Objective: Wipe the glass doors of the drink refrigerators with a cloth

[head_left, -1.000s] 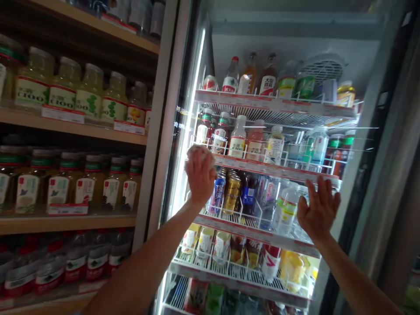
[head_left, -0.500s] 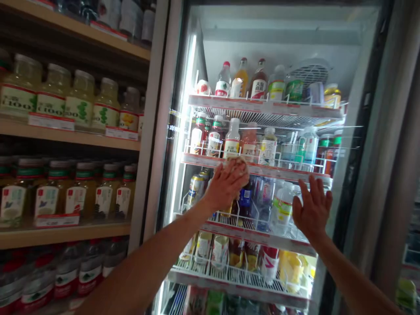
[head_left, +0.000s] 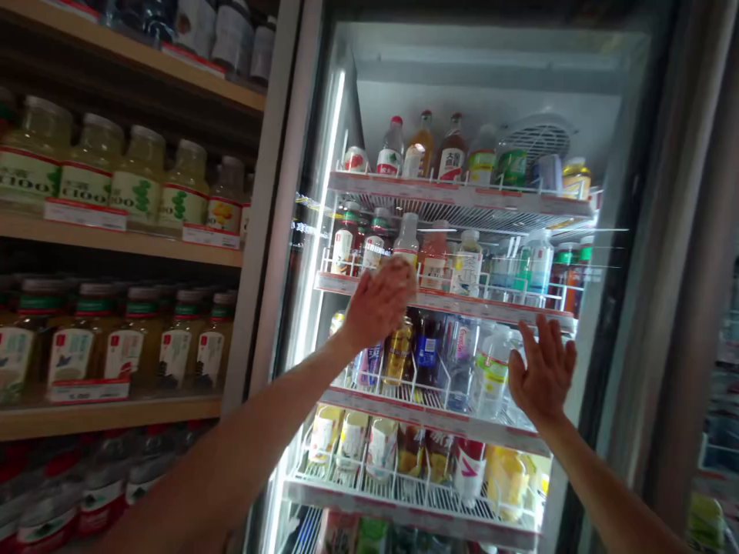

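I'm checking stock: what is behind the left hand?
Behind the outstretched left hand, a pale, white-capped bottle shows above and a gold, cylindrical can below; the bottle's base and anything fully covered cannot be seen.

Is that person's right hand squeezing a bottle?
No, the right hand is open with its fingers pointing up, not curled around anything.

two hands (head_left: pixel 379 306) (head_left: pixel 541 373), one cloth (head_left: pixel 410 278), one cooler (head_left: pixel 439 92), four shelf rails (head_left: pixel 479 306), three wooden shelves (head_left: pixel 115 238)
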The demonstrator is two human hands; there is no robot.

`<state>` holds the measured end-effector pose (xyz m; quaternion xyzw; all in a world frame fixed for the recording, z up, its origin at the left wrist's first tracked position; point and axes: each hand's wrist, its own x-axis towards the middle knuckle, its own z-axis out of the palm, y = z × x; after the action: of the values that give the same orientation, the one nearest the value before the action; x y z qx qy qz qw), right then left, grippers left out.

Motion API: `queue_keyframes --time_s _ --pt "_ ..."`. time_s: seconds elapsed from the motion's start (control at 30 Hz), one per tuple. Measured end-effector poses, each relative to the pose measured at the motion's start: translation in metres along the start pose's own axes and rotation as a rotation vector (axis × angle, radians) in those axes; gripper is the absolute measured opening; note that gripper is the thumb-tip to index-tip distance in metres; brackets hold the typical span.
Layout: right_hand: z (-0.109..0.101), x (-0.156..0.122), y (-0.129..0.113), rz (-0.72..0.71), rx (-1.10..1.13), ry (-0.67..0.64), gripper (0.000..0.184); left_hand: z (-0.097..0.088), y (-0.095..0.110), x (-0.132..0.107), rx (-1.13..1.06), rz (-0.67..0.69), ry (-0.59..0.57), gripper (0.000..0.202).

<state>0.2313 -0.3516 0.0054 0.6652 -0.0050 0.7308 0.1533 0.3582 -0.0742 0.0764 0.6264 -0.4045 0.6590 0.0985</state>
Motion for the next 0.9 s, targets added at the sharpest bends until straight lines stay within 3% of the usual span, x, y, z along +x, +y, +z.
queue_keyframes --time_s 0.07,0.13,0.2,0.27,0.33,0.37,0.4,0.5,0.53,0.57,0.67,0.7,0.73,0.77,0.83,0.87,0.9 --pt "0.0 0.0 0.0 0.002 -0.007 0.004 0.057 -0.005 -0.013 0.009 0.039 -0.326 0.11 0.044" --pt "0.0 0.0 0.0 0.005 -0.013 0.002 0.056 -0.005 -0.011 0.017 0.05 -0.473 0.144 0.046" --pt "0.0 0.0 0.0 0.002 -0.013 -0.002 0.055 0.0 0.006 0.018 0.016 -0.294 0.07 0.045" --pt "0.0 0.0 0.0 -0.004 -0.013 0.002 0.056 0.005 0.022 0.015 -0.036 0.041 -0.038 0.044" --pt "0.0 0.001 0.0 -0.005 -0.011 0.006 0.057 0.007 0.023 0.013 -0.06 0.235 -0.083 0.044" --pt "0.0 0.001 0.0 -0.002 -0.01 0.006 0.057 0.006 0.018 0.014 -0.052 0.21 -0.061 0.044" --pt "0.0 0.0 0.0 0.001 -0.009 0.002 0.057 0.005 0.01 0.015 -0.033 0.1 -0.01 0.044" --pt "0.001 0.0 -0.001 0.006 -0.014 0.003 0.058 0.002 -0.003 0.019 0.031 -0.339 0.154 0.046" --pt "0.001 0.0 -0.001 0.008 -0.015 0.009 0.058 0.003 0.0 0.018 0.036 -0.351 0.16 0.047" --pt "0.001 0.0 -0.001 0.008 -0.015 0.014 0.059 0.005 0.006 0.015 0.029 -0.25 0.132 0.047" --pt "0.001 0.0 -0.001 0.004 -0.006 0.021 0.058 0.009 0.026 0.002 -0.015 0.357 -0.024 0.044" --pt "0.001 0.0 -0.002 0.004 -0.003 0.02 0.058 0.01 0.028 0.0 -0.018 0.457 -0.046 0.042" --pt "0.001 0.0 -0.002 0.004 0.0 0.019 0.058 0.009 0.026 0.0 -0.009 0.445 -0.036 0.041" --pt "0.001 0.001 -0.003 0.007 0.003 0.019 0.058 0.008 0.022 0.003 0.012 0.324 0.002 0.04" --pt "0.001 0.002 -0.005 0.015 0.004 0.018 0.058 0.006 0.014 0.013 0.058 -0.053 0.119 0.042" --pt "0.001 0.002 -0.006 0.018 0.001 0.018 0.058 0.006 0.014 0.017 0.07 -0.17 0.151 0.043" --pt "0.0 0.003 -0.007 0.019 -0.005 0.017 0.058 0.007 0.018 0.019 0.067 -0.185 0.154 0.044"
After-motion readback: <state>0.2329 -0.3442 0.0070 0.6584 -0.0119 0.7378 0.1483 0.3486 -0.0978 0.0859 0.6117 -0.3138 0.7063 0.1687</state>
